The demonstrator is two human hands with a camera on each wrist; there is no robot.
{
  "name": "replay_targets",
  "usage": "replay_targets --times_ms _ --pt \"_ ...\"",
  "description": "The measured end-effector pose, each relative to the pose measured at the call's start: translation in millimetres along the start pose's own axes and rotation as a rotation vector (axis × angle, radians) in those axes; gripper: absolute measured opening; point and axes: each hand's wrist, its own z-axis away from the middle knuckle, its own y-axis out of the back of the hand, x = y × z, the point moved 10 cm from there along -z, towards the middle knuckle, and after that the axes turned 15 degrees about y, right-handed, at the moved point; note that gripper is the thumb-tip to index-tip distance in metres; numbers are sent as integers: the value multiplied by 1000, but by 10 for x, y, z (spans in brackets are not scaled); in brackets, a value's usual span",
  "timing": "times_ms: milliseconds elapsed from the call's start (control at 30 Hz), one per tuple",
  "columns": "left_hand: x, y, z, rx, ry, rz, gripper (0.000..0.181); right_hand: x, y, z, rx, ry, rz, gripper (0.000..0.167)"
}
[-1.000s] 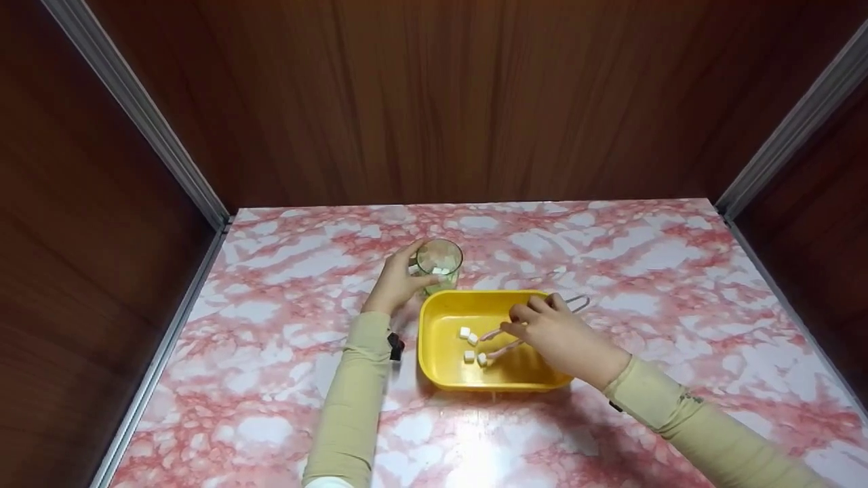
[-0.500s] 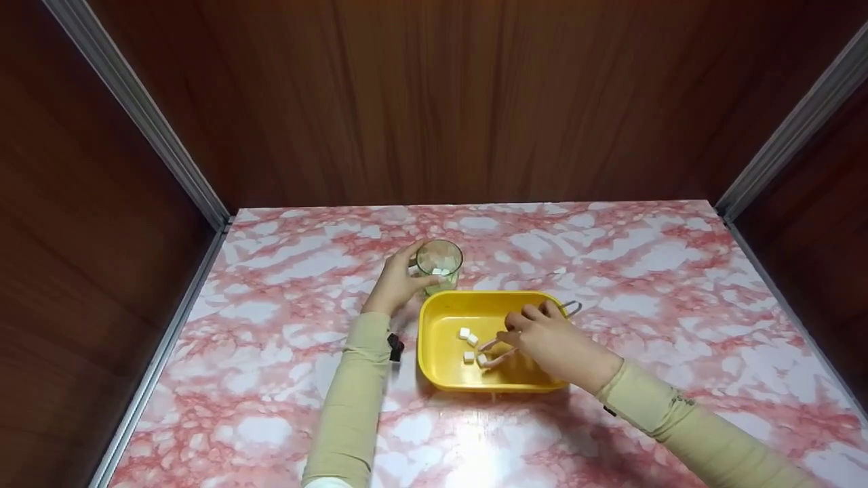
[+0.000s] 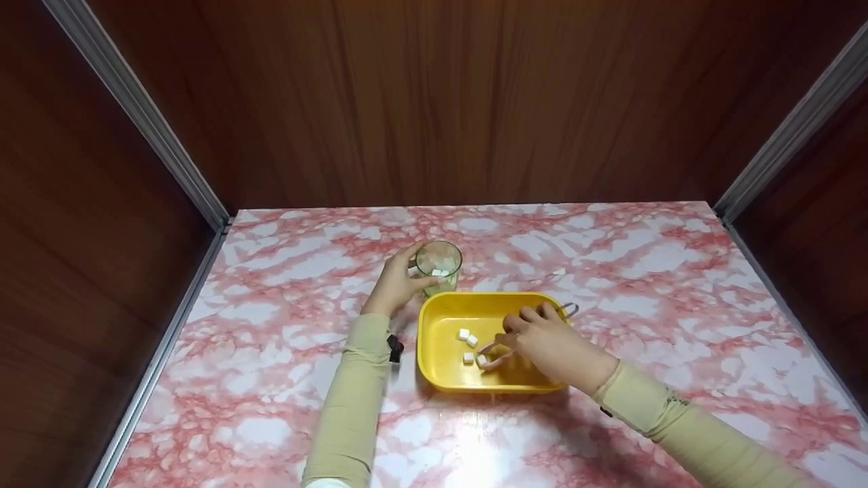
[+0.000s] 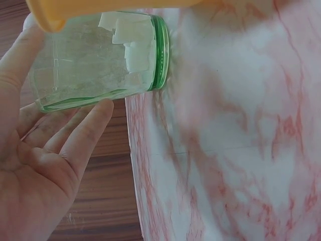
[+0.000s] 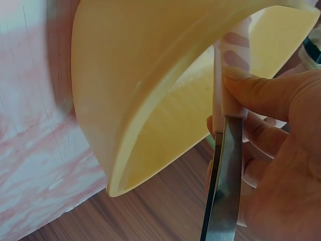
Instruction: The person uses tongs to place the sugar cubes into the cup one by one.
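My left hand (image 3: 399,283) holds a green-tinted glass (image 3: 434,256) at its side, thumb and fingers around it. Several white cubes (image 4: 135,52) lie at the bottom of that glass in the left wrist view. Inside the yellow tub (image 3: 491,389), my right hand (image 3: 559,346) pinches metal tongs (image 5: 224,170) with pink ends. The tong tips stand on either side of a white cube (image 3: 482,360); whether they press on it I cannot tell. Three other cubes (image 3: 468,358) rest on the tub floor just left of the tips.
The glass stands right behind the tub's back left corner, on a pink and white marbled table (image 3: 271,379). Dark wood panels (image 3: 434,102) close off the back and both sides, with metal strips (image 3: 149,122) at the corners.
My right hand has shifted slightly left with the tongs, and the tips have come closer together around one cube. The left hand and glass stay in place.
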Motion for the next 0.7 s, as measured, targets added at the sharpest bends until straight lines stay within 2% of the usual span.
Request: replay_targets --times_ms 167,433,700 --pt "3 5 -4 2 0 4 79 -4 -20 -24 -11 -3 -16 46" --pt "-6 -3 -5 -1 2 -3 78 -41 -17 -51 -12 19 25 39" --pt "-12 1 1 0 8 -5 79 -34 -8 -54 -5 15 21 39"
